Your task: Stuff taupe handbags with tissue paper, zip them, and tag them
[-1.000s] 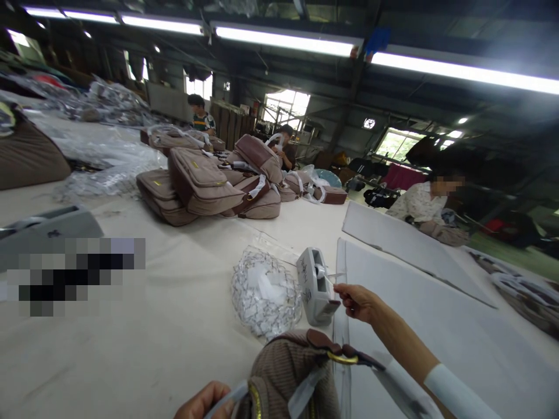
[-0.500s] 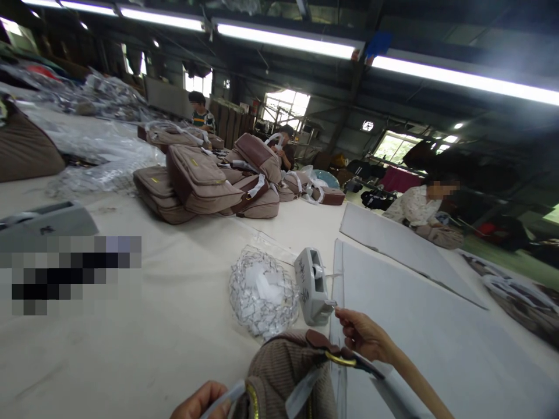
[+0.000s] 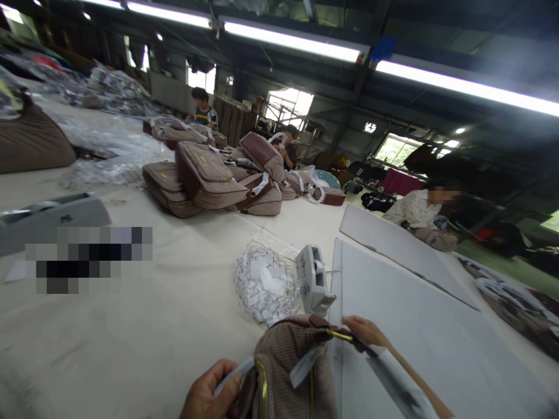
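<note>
A brown corduroy bag [image 3: 288, 361] with gold zips and a dark handle stands at the lower middle, close to me. At its left side my left hand [image 3: 213, 387] is closed, pinching a white wrapping strip [image 3: 233, 375] by the bag's zip. My right hand [image 3: 364, 331] is behind the bag's handle strap, its fingers drawn together; what they hold is too small to make out. Just beyond it stands a grey tape dispenser [image 3: 315, 279]. White wrapping [image 3: 399, 381] covers part of the strap, and another white strip [image 3: 304, 366] hangs on the bag's front.
A clear bag of small white pieces [image 3: 266, 282] lies beside the dispenser. Brown bags [image 3: 213, 180] are piled across the table. Grey boards [image 3: 419, 320] lie at the right. Another dispenser [image 3: 56, 218] is at the left. Co-workers [image 3: 414, 209] sit farther off.
My right hand has moved from the tape dispenser's front end down and toward the bag's handle. My left hand and the bag have shifted slightly up and right in view.
</note>
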`<state>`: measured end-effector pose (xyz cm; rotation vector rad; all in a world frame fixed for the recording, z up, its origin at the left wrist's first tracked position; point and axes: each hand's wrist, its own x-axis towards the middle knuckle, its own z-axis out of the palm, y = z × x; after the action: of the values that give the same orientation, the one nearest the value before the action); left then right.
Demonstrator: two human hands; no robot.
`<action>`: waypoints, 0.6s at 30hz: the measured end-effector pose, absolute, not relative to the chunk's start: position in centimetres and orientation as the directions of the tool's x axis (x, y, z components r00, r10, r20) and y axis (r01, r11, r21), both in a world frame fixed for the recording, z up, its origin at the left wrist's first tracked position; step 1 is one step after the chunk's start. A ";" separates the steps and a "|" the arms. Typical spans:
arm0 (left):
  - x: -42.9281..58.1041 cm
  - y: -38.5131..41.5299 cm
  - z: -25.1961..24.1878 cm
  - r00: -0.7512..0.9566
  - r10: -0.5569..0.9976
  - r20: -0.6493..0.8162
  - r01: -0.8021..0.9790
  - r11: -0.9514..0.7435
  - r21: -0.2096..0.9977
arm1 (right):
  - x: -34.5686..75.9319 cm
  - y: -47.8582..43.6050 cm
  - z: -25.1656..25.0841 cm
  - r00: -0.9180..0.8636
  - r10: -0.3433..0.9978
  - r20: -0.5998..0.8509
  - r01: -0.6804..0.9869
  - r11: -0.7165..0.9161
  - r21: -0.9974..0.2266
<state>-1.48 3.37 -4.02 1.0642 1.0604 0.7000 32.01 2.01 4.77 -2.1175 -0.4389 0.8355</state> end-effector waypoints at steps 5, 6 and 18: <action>0.0 2.1 -3.4 0.340 0.891 -0.302 -0.079 0.347 0.935 | 34.6 -0.4 17.3 0.775 0.626 -0.084 0.251 -0.427 -0.869; 0.3 1.9 -2.9 0.320 0.902 -0.289 -0.064 0.325 0.943 | 33.8 -0.5 19.6 0.741 0.671 -0.030 0.295 -0.366 -0.883; 0.4 1.6 -2.6 0.131 0.736 0.664 0.586 -0.598 0.548 | 11.0 4.6 15.5 0.138 0.626 -0.768 0.473 -0.723 -0.504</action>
<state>0.44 1.56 -2.59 2.2413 1.3238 1.4657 11.05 4.62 15.52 -2.2601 -1.0998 1.6404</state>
